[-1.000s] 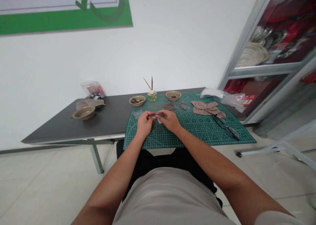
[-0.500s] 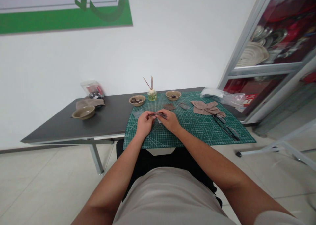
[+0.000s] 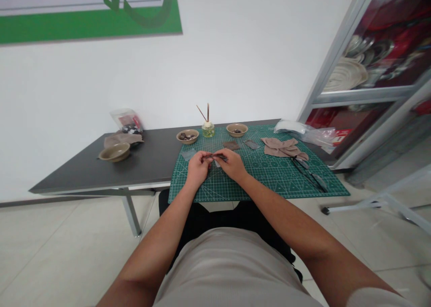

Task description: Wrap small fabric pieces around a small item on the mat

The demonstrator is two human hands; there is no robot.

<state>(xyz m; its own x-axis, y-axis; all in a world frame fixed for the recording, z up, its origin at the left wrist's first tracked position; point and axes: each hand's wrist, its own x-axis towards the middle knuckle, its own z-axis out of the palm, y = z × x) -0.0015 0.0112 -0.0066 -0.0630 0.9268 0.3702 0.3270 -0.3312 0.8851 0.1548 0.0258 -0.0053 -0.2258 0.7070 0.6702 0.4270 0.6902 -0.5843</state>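
Observation:
Over the green cutting mat (image 3: 269, 181), my left hand (image 3: 198, 167) and my right hand (image 3: 233, 164) meet, fingertips almost touching. Both pinch a small dark grey-brown piece of fabric (image 3: 213, 156), mostly covered by the fingers. A pale scrap (image 3: 217, 164) shows beneath the right fingers. Just beyond my hands lies a flat brown fabric piece (image 3: 231, 145), with a small grey pouch-like piece (image 3: 252, 144) to its right. A bluish-grey translucent piece (image 3: 189, 154) rests left of my left hand.
At the mat's back stand a bowl of dark pieces (image 3: 187, 137), a reed diffuser (image 3: 208, 129) and another bowl (image 3: 237, 130). On the right are a crumpled brown cloth (image 3: 279, 147), eyeglasses (image 3: 311, 176) and plastic packaging (image 3: 303, 129). A third bowl (image 3: 115, 152) sits left on the dark table (image 3: 148, 163).
My fingers shift slightly on the fabric piece, while both hands stay in the same place. The objects on the table have not moved.

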